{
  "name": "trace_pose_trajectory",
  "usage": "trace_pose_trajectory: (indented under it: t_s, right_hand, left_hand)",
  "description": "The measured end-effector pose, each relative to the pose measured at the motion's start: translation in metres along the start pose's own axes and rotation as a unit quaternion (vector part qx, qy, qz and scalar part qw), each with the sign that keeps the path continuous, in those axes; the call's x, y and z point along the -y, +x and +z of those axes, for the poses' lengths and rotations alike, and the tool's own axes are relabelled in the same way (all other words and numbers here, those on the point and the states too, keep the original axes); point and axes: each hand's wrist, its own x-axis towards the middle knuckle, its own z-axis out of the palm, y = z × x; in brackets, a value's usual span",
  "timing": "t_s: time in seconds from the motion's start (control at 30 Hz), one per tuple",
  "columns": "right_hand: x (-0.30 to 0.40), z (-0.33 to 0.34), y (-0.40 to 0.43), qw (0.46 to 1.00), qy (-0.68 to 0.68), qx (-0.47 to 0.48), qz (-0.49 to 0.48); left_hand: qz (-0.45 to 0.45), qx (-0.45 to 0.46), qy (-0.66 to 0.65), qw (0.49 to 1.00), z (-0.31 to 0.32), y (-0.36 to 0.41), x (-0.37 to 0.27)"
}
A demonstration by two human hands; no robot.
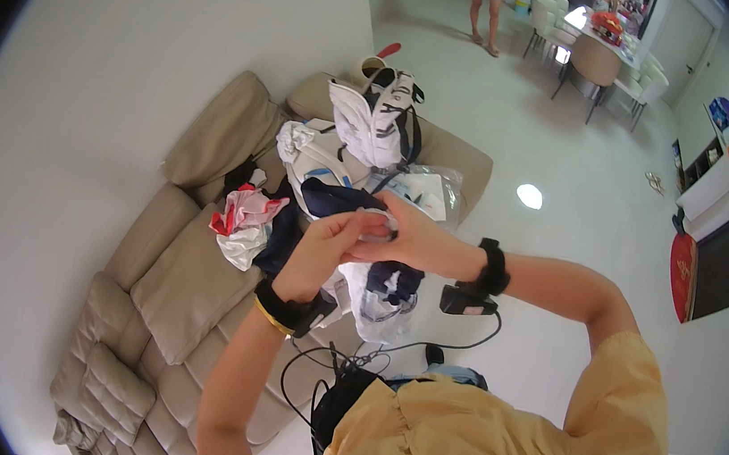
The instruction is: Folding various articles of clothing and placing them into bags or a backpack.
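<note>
My left hand (316,249) and my right hand (419,237) meet above the clothes on the sofa. Their fingers pinch a small whitish item (380,218), partly hidden by the fingertips, so its kind is unclear. Just behind the fingers is a navy cloth (334,200); whether it is held too cannot be told. Below the hands a clear plastic bag (381,320) has white and navy cloth in it. Left of them lies a crumpled pink, red and white garment (248,214) beside dark clothing (281,235). Each wrist wears a black strap with a small box.
A white backpack (377,118) stands on the beige leather sofa (189,288), near another pale bag (317,165) and a plastic package (432,191). Black cables (391,348) hang from the right wrist box toward my waist. Farther off, a person (485,5) stands near a dining table (580,19) with chairs.
</note>
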Motion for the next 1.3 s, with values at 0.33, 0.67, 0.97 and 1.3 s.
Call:
trace_pose_trajectory:
  t_s: [0.33, 0.67, 0.97, 1.3]
  right_hand:
    - [0.034, -0.01, 0.021, 0.982, -0.148, 0.029, -0.115]
    - [-0.019, -0.011, 0.065, 0.979, -0.188, 0.048, -0.068]
    - [-0.061, -0.009, 0.109, 0.957, -0.255, -0.084, -0.112]
    - [-0.151, 0.165, 0.11, 0.968, -0.237, -0.025, -0.081]
  left_hand:
    - [0.164, -0.312, 0.166, 0.921, -0.051, -0.029, 0.039]
    - [0.155, -0.259, 0.155, 0.941, -0.076, -0.002, 0.052]
    - [0.068, -0.303, 0.188, 0.932, -0.154, 0.063, 0.097]
    - [0.037, -0.163, 0.213, 0.963, -0.317, -0.028, 0.196]
